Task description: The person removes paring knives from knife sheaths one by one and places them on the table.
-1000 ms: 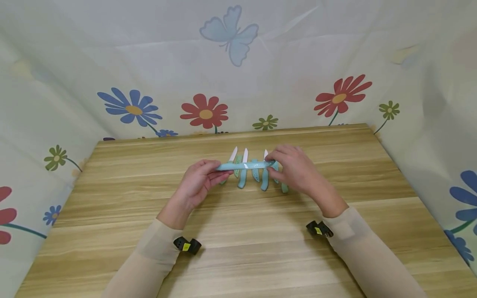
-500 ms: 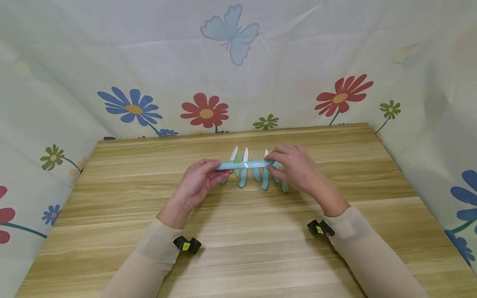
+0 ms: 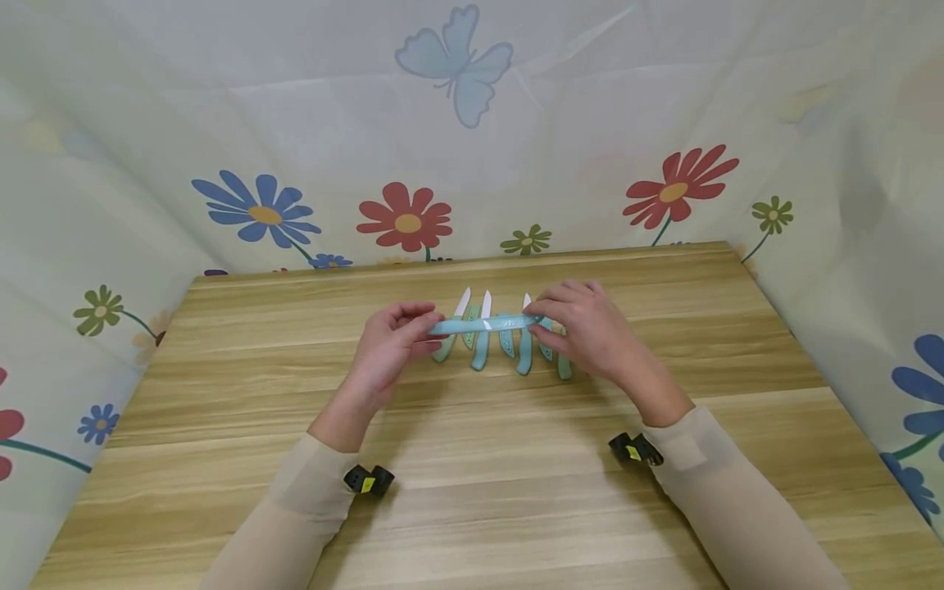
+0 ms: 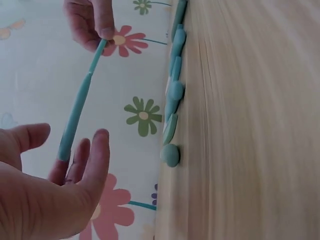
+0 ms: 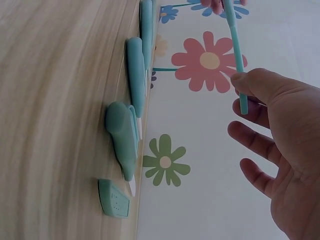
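Above the table hangs a light blue sheathed paring knife [image 3: 483, 325], roughly level from side to side. My right hand [image 3: 583, 328] pinches its sheath end between thumb and index finger, clear in the right wrist view. At the handle end is my left hand [image 3: 387, 348]. In the left wrist view its thumb stands off the handle [image 4: 75, 120], while its fingers [image 4: 92, 165] are loosely spread at the butt. Behind and below lie a green-handled knife [image 3: 444, 348], blue-handled knives [image 3: 479, 354] with bare white blades, and loose sheaths [image 3: 506, 338]. The right hand partly hides the row's right end.
The wooden table [image 3: 472, 492] runs back to a flower-printed cloth backdrop [image 3: 310, 131]. At the row's right end, the right wrist view shows a green sheath [image 5: 114, 199] lying on the tabletop. Black cameras [image 3: 369, 481] sit on both wrists.
The left hand's fingers have loosened and spread from the knife handle, which they gripped earlier. The right hand and the knife stay almost where they were.
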`<action>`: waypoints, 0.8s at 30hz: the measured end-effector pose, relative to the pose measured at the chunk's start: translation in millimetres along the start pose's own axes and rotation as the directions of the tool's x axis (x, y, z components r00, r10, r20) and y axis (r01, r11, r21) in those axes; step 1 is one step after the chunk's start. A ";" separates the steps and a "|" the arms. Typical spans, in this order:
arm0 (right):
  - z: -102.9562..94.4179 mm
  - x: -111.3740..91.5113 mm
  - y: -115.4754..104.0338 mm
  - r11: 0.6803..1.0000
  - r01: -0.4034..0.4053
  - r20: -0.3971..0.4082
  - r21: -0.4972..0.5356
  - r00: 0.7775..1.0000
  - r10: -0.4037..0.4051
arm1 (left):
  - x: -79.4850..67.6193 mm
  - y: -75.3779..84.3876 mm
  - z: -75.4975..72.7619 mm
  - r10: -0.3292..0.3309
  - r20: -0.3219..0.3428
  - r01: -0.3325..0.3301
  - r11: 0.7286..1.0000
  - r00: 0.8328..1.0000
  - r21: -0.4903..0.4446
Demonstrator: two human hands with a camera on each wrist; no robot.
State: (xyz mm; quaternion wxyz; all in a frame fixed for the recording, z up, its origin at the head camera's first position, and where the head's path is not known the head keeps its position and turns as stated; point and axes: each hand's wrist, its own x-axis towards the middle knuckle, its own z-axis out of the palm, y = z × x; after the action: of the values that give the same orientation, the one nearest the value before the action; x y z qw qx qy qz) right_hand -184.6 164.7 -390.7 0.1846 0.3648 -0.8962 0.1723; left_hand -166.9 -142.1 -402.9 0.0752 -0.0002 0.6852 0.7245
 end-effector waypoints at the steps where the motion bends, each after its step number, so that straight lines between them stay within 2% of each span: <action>1: 0.1 0.0 -0.1 1.000 0.002 -0.005 -0.001 1.000 -0.002 | -0.3 0.5 -0.1 0.033 -0.011 -0.032 0.997 0.999 0.065; 3: 0.4 0.2 -0.1 1.000 0.008 -0.014 -0.005 1.000 -0.008 | -1.2 1.6 -0.1 0.112 -0.022 -0.106 0.973 0.993 0.203; 4: 0.5 0.2 -0.2 1.000 0.011 -0.018 -0.008 1.000 -0.011 | -2.0 2.0 0.4 0.156 -0.023 -0.144 0.950 0.987 0.277; 6: 0.6 0.3 -0.4 1.000 0.016 -0.024 -0.015 1.000 -0.017 | -4.2 3.0 1.8 0.248 -0.012 -0.220 0.877 0.969 0.427; 7: 0.6 0.3 -0.4 1.000 0.018 -0.027 -0.018 0.999 -0.019 | -5.4 3.3 2.9 0.295 -0.001 -0.255 0.828 0.956 0.500; 9: 0.6 0.4 -0.7 0.999 0.023 -0.032 -0.023 0.999 -0.023 | -7.7 4.2 5.8 0.379 0.038 -0.319 0.716 0.925 0.621; 10: 0.5 0.6 -0.9 0.999 0.024 -0.033 -0.024 0.999 -0.025 | -9.0 4.8 7.5 0.421 0.061 -0.348 0.650 0.905 0.676; 13: 0.2 0.9 -1.6 0.999 0.029 -0.039 -0.028 0.999 -0.030 | -12.1 5.9 12.1 0.532 0.163 -0.427 0.422 0.831 0.800; 16: -0.3 1.2 -2.5 0.999 0.032 -0.039 -0.028 0.999 -0.033 | -13.8 4.5 16.5 0.597 0.262 -0.460 0.206 0.758 0.864; 17: -0.4 1.1 -2.8 0.999 0.031 -0.038 -0.029 0.999 -0.032 | -14.4 3.9 18.0 0.606 0.289 -0.462 0.149 0.741 0.874; 18: -0.5 1.1 -3.2 0.999 0.031 -0.037 -0.029 0.999 -0.032 | -14.9 2.9 19.4 0.610 0.310 -0.461 0.104 0.729 0.881; 19: -0.6 1.1 -3.7 0.999 0.030 -0.037 -0.028 0.999 -0.031 | -15.3 1.7 20.8 0.611 0.328 -0.458 0.064 0.721 0.886; 21: -0.8 1.0 -4.5 0.999 0.030 -0.036 -0.027 0.999 -0.031 | -15.7 -0.7 23.3 0.608 0.356 -0.459 0.015 0.710 0.888; 24: -1.1 0.6 -6.1 0.999 0.036 -0.039 -0.028 0.999 -0.038 | -15.8 -4.0 25.9 0.601 0.382 -0.458 -0.030 0.702 0.888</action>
State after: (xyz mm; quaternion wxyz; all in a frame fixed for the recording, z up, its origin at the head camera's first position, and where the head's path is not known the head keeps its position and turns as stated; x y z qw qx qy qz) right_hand -180.4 160.8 -388.4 0.2103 0.3753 -0.8877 0.1640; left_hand -148.1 -117.9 -403.7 -0.2646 0.2644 0.9203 0.1149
